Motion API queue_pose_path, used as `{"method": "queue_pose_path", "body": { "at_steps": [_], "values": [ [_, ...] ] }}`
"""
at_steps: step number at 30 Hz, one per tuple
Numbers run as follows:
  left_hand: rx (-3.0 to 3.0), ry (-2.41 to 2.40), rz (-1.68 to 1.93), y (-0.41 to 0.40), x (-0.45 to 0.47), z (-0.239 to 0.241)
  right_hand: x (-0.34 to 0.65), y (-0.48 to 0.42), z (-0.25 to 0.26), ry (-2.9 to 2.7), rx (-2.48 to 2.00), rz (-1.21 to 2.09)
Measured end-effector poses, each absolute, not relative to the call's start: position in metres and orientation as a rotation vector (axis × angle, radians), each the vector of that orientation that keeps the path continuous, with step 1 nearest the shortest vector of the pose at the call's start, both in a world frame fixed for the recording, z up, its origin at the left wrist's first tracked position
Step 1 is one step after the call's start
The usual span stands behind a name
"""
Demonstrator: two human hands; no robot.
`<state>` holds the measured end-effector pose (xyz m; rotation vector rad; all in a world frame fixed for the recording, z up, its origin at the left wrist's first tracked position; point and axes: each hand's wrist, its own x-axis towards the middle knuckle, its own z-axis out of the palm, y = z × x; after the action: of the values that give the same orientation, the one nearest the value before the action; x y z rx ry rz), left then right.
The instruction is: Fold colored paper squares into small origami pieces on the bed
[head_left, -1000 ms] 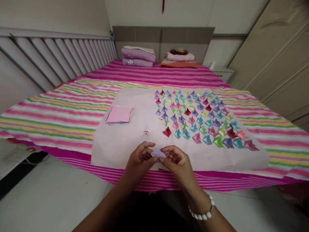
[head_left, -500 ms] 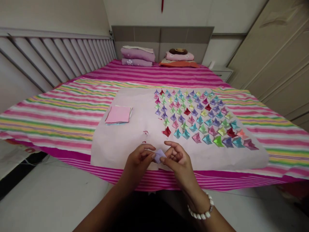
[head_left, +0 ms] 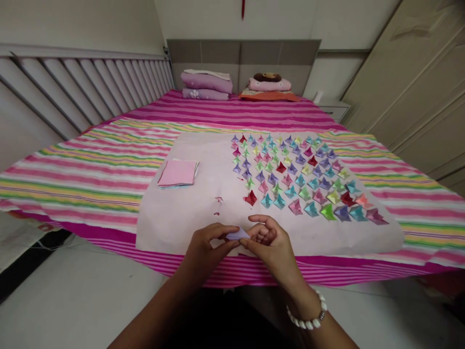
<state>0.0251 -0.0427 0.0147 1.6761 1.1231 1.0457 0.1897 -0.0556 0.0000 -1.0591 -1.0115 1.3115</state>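
Observation:
A small lavender piece of folded origami paper (head_left: pixel 238 234) is held between both hands, just above the near edge of the white sheet (head_left: pixel 170 218). My left hand (head_left: pixel 208 245) pinches its left end between thumb and fingers. My right hand (head_left: pixel 271 242) grips the right end with thumb and forefinger, its other fingers curled or raised, and a white bead bracelet (head_left: pixel 308 320) circles that wrist. Beyond the right hand stand rows of folded paper shapes (head_left: pixel 295 206) in many colours. The nearest one to the hands is a red folded shape (head_left: pixel 251 198).
A stack of square paper (head_left: pixel 178 173), pink on top, lies on the sheet's left side. Small red marks or scraps (head_left: pixel 218 199) lie mid-sheet. The sheet covers a striped bed (head_left: pixel 90 174); folded bedding (head_left: pixel 207 85) sits by the headboard, and a white rail (head_left: pixel 109 82) runs along the left.
The lavender paper has gone from an open diamond facing me to a flatter, narrow triangle. My left fingers have shifted over its upper left edge. The right hand has barely moved.

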Motion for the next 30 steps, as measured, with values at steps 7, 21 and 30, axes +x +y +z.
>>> {"method": "queue_pose_path", "body": {
  "at_steps": [7,21,30],
  "values": [
    [1.738,1.207,1.059,-0.0431,0.0258,0.0119,0.1909,-0.0577,-0.0019,-1.154,-1.094,1.159],
    [1.67,1.158,0.964,-0.0431,0.0225,0.013,0.1959,-0.0606,0.005,-1.681,-1.066,0.877],
    [1.602,1.2,0.886,-0.041,0.0258,0.0095,0.1953,-0.0549,-0.0037,-1.558,-1.099,1.005]
  ]
}}
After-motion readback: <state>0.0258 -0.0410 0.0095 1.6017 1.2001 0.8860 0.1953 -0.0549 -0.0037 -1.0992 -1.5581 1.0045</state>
